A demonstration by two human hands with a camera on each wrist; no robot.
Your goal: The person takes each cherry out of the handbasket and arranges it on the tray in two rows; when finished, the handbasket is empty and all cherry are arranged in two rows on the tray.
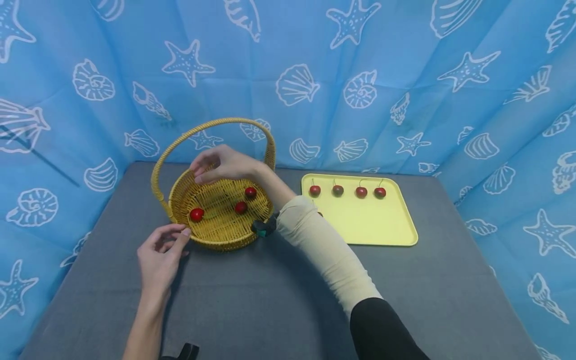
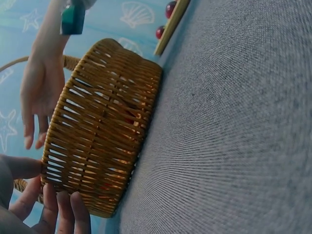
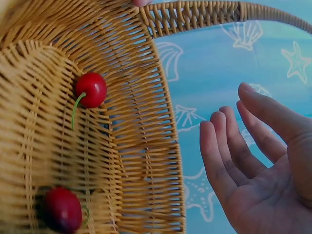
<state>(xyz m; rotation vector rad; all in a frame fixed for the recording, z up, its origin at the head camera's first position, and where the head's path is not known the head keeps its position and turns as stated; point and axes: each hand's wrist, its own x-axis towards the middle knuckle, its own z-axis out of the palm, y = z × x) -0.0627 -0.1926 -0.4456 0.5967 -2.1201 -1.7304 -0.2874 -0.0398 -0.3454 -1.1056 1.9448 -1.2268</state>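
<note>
A yellow wicker basket (image 1: 225,243) with a tall hoop handle (image 1: 216,121) stands on the left part of the table. Three red cherries lie apart on its woven floor, one cherry (image 1: 196,215) near the left side. My left hand (image 1: 159,257) pinches the basket's near-left rim between thumb and fingers. Over the basket, inside the handle's arch, hovers my right hand (image 1: 227,164); in the right wrist view its loosely bent fingers (image 3: 234,146) hold nothing. That view also shows a cherry (image 3: 91,90) with a green stem, below the basket's side wall.
Right of the basket lies a pale yellow tray (image 1: 373,220) with several stemmed cherries in a row along its back; another is partly hidden by my right sleeve (image 1: 324,250). Grey cloth (image 1: 252,310) covers the table, and a blue seashell-print curtain (image 1: 252,60) hangs behind.
</note>
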